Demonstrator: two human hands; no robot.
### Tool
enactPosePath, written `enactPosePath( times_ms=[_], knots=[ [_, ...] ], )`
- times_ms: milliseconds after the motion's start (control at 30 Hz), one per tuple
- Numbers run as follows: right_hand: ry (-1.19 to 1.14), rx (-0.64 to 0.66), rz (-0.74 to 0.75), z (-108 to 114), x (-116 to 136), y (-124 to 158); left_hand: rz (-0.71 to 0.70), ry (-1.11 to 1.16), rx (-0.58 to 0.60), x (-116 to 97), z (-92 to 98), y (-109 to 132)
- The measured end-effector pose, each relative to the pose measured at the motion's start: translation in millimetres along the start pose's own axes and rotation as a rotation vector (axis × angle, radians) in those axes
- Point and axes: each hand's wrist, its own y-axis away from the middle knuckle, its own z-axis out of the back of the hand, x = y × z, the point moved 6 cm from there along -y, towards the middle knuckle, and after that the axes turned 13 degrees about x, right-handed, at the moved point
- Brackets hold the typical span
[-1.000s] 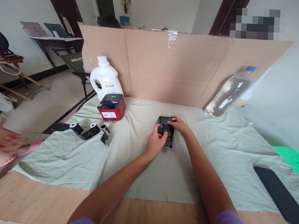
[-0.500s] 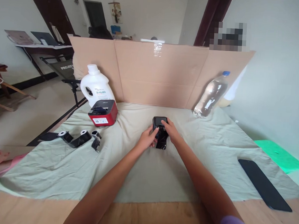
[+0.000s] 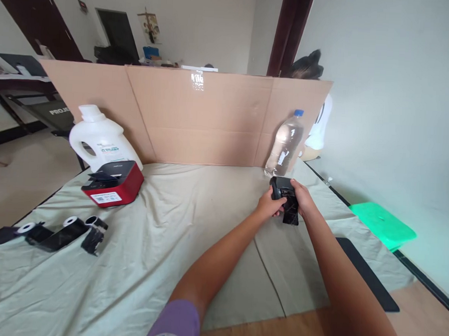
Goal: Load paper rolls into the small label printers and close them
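Both my hands grip a small black device [image 3: 285,200] with a glossy black strip hanging from its near side. My left hand [image 3: 268,205] closes on its left side and my right hand [image 3: 301,199] wraps its right side. The device is held just above the pale green cloth [image 3: 175,245], in front of a clear water bottle [image 3: 285,144]. A red and black label printer [image 3: 113,183] sits at the left, with a white jug [image 3: 98,137] behind it.
Several black rolls with white cores [image 3: 61,229] lie on the cloth at the left. A cardboard screen [image 3: 197,116] stands along the back. A black flat slab [image 3: 365,273] and a green lid [image 3: 381,225] lie to the right. A person sits behind the screen's right end.
My hands carried the black device to the right, toward the water bottle. My view turned right, so the printer and rolls slid left in the picture.
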Motion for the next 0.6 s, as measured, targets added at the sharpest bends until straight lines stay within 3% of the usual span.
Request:
enactPosePath(
  times_ms=[100, 267, 367, 433, 533, 600],
  knots=[
    [0.014, 0.007, -0.065, 19, -9, -13, 0.033, 0.034, 0.006, 11, -16.6, -28],
    [0.082, 0.03, -0.107, 30, -18, -24, 0.048, 0.015, -0.031, 20, -23.3, -54],
    [0.306, -0.006, -0.105, 35, -14, -23, 0.054, -0.012, -0.032, 21, -26.2, -57],
    [0.559, -0.121, -0.139, 38, -7, -17, 0.059, -0.029, -0.006, 20, -25.5, -49],
    [0.945, -0.329, -0.069, 22, 15, 2, 0.033, -0.108, 0.02, 6, -0.9, -17],
    [1.086, -0.326, 0.109, -17, 28, 16, -0.027, -0.225, -0.022, -14, 43.3, 23]
  ],
)
